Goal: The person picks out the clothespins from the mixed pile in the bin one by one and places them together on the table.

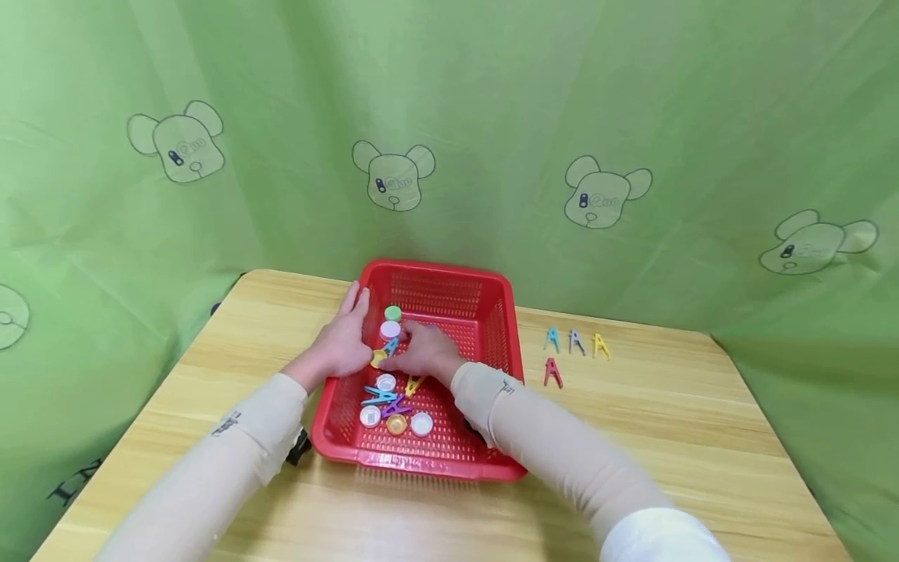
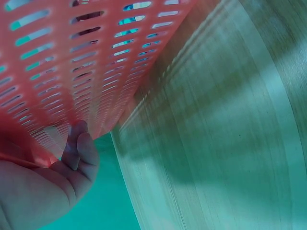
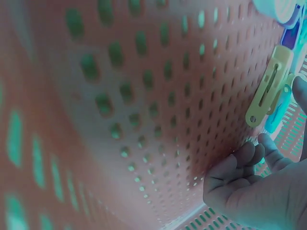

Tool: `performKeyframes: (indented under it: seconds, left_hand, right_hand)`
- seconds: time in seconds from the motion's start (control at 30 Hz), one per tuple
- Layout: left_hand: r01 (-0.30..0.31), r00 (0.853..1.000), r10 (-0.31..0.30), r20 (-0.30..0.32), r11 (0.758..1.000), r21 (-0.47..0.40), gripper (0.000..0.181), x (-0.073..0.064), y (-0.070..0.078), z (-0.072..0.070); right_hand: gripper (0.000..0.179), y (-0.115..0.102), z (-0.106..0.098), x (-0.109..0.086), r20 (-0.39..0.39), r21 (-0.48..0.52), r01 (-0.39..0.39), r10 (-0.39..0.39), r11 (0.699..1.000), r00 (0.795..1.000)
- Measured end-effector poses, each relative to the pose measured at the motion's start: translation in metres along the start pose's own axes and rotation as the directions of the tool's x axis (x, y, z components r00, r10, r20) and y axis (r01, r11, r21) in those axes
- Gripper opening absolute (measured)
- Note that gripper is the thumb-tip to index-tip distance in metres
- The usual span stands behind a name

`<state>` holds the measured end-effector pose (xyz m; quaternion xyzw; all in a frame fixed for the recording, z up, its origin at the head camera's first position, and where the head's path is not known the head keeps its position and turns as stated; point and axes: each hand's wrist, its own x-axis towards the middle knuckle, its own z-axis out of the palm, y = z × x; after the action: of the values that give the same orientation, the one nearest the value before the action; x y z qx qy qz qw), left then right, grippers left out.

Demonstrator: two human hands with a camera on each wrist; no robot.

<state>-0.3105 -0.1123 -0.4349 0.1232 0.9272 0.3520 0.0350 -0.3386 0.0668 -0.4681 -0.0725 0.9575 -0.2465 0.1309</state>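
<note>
A red plastic basket stands on the wooden table. My left hand grips its left rim, with fingers bent round the outside of the wall in the left wrist view. Inside the basket is my right hand, its thumb and fingers spread about a blue clothespin beside a yellow bottle cap. No firm hold on the clothespin shows. In the right wrist view, a yellow clothespin lies near that hand. A purple clothespin and another blue clothespin lie nearer the front.
A green cap and several white and yellow caps lie on the basket's left side. Right of the basket, blue, lavender, yellow and red clothespins lie on the table. A green curtain hangs behind.
</note>
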Motion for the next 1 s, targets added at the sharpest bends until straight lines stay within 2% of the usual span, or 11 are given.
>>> performKeyframes:
  seconds: [0.2,0.43,0.77,1.0]
  left_hand:
    - [-0.005,1.0,0.005,-0.013,1.0,0.019,0.105,0.001,0.001,-0.004]
    - [0.0,1.0,0.0,0.02,1.0,0.007,0.104,-0.001,0.004,-0.001]
    - [-0.005,1.0,0.005,0.017,1.0,0.023,0.105,0.002,0.004,0.002]
    - [-0.001,1.0,0.001,0.012,1.0,0.027,0.106,0.001,0.004,0.002]
  right_hand:
    - [0.073,-0.002,-0.005,-0.006,-0.023,0.065,-0.038,0.039,0.997,0.999]
    - [0.06,0.002,-0.006,-0.013,-0.038,0.15,-0.072,0.079,0.986,0.996]
    - [0.067,0.006,-0.004,-0.014,-0.039,0.129,-0.077,0.083,0.989,0.996]
    - [0.063,0.005,-0.001,-0.013,-0.036,0.103,-0.057,0.061,0.993,0.997]
